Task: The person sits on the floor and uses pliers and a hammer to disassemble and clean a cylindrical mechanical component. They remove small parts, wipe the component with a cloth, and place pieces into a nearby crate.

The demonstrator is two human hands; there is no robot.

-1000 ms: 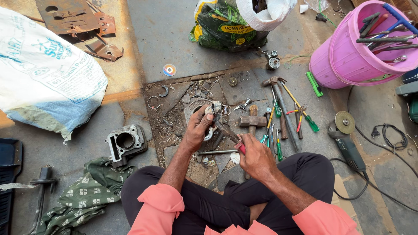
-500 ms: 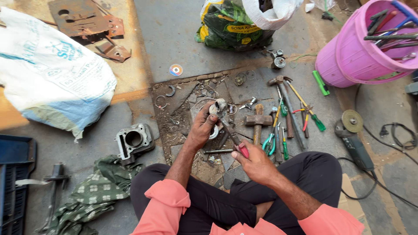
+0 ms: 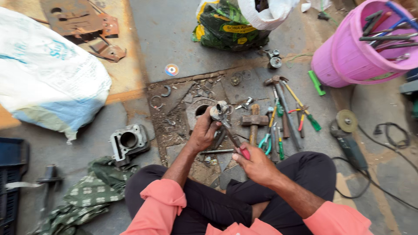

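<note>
Dull grey metal part (image 3: 217, 111), red-plastic-handled pliers (image 3: 235, 141), glossy pink plastic bucket (image 3: 348, 56), rough concrete floor (image 3: 174, 39).

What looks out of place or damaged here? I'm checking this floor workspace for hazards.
The floor is broken open around a round hole, with rubble, rings and small parts strewn about. Tools lie loose beside the right hand, and the grinder rests there with its cord trailing. The left hand holds a metal part.

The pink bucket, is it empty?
No, the pink bucket has several long tools sticking out of its top.
</note>
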